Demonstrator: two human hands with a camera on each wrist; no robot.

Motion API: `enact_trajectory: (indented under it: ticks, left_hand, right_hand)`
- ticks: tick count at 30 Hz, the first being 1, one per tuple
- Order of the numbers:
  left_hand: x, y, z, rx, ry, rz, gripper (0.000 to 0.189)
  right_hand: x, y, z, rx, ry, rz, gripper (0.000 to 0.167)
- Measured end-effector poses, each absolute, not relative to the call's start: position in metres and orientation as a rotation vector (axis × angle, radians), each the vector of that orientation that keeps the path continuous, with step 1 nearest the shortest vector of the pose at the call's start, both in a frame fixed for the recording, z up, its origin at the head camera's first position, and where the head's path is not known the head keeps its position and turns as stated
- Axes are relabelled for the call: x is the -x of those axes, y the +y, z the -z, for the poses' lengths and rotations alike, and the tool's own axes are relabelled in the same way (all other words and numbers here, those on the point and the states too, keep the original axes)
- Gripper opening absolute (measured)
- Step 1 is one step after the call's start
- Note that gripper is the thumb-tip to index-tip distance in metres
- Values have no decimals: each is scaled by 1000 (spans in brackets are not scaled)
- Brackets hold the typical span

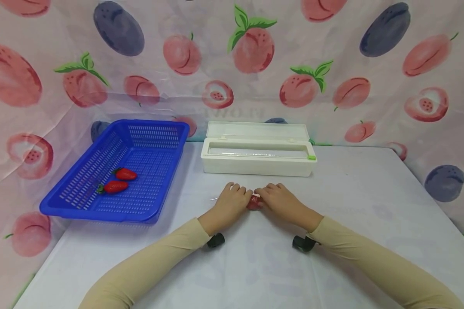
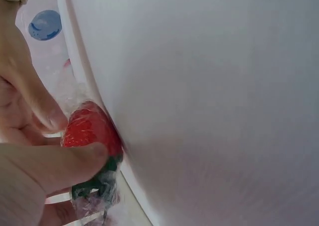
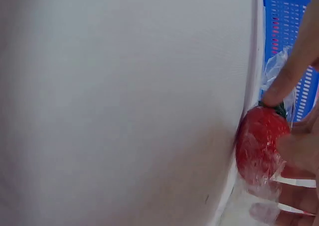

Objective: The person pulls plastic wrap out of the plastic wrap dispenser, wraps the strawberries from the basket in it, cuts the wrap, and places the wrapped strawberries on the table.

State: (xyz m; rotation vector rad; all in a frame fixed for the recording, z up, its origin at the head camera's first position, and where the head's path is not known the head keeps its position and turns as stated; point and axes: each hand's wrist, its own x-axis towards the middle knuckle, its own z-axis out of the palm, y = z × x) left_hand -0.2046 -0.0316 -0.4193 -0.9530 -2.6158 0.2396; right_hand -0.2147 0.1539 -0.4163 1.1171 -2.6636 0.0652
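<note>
A red strawberry [image 1: 254,203] in clear cling film sits between both hands on the white table. My left hand [image 1: 232,201] grips it at the leafy end, and in the left wrist view the thumb [image 2: 92,158] presses its side just above the green leaves [image 2: 97,183]. At the pointed end, my right hand [image 1: 282,204] holds it, with the thumb [image 3: 294,148] against the red body in the right wrist view. Loose cling film [image 3: 274,69] sticks out past the leaves, and more bunches up around the tip [image 2: 75,94]. The far-side fingers are partly hidden.
A blue plastic basket [image 1: 166,189] at the left holds two unwrapped strawberries [image 1: 116,186]. Behind the hands stands a white cling film box [image 1: 255,166], its lid [image 1: 257,131] raised and a roll inside. A fruit-patterned cloth [image 1: 216,51] hangs behind the table.
</note>
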Motion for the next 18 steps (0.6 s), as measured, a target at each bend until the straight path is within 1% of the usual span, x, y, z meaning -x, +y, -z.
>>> enact_trajectory:
  ticks: [4, 7, 11, 18]
  left_hand:
    - [208, -31, 418, 948, -2665, -252, 22]
    - [210, -32, 416, 931, -2749, -226, 29]
    - [214, -35, 415, 910, -2824, -188, 36]
    - [221, -37, 418, 895, -2839, -219, 31]
  right_hand:
    - [215, 152, 415, -1140, -2602, -12, 41]
    - [216, 151, 414, -1157, -2579, 36, 45]
    - [221, 149, 416, -1150, -2637, 70, 39]
    - [228, 149, 415, -1094, -2782, 48, 24]
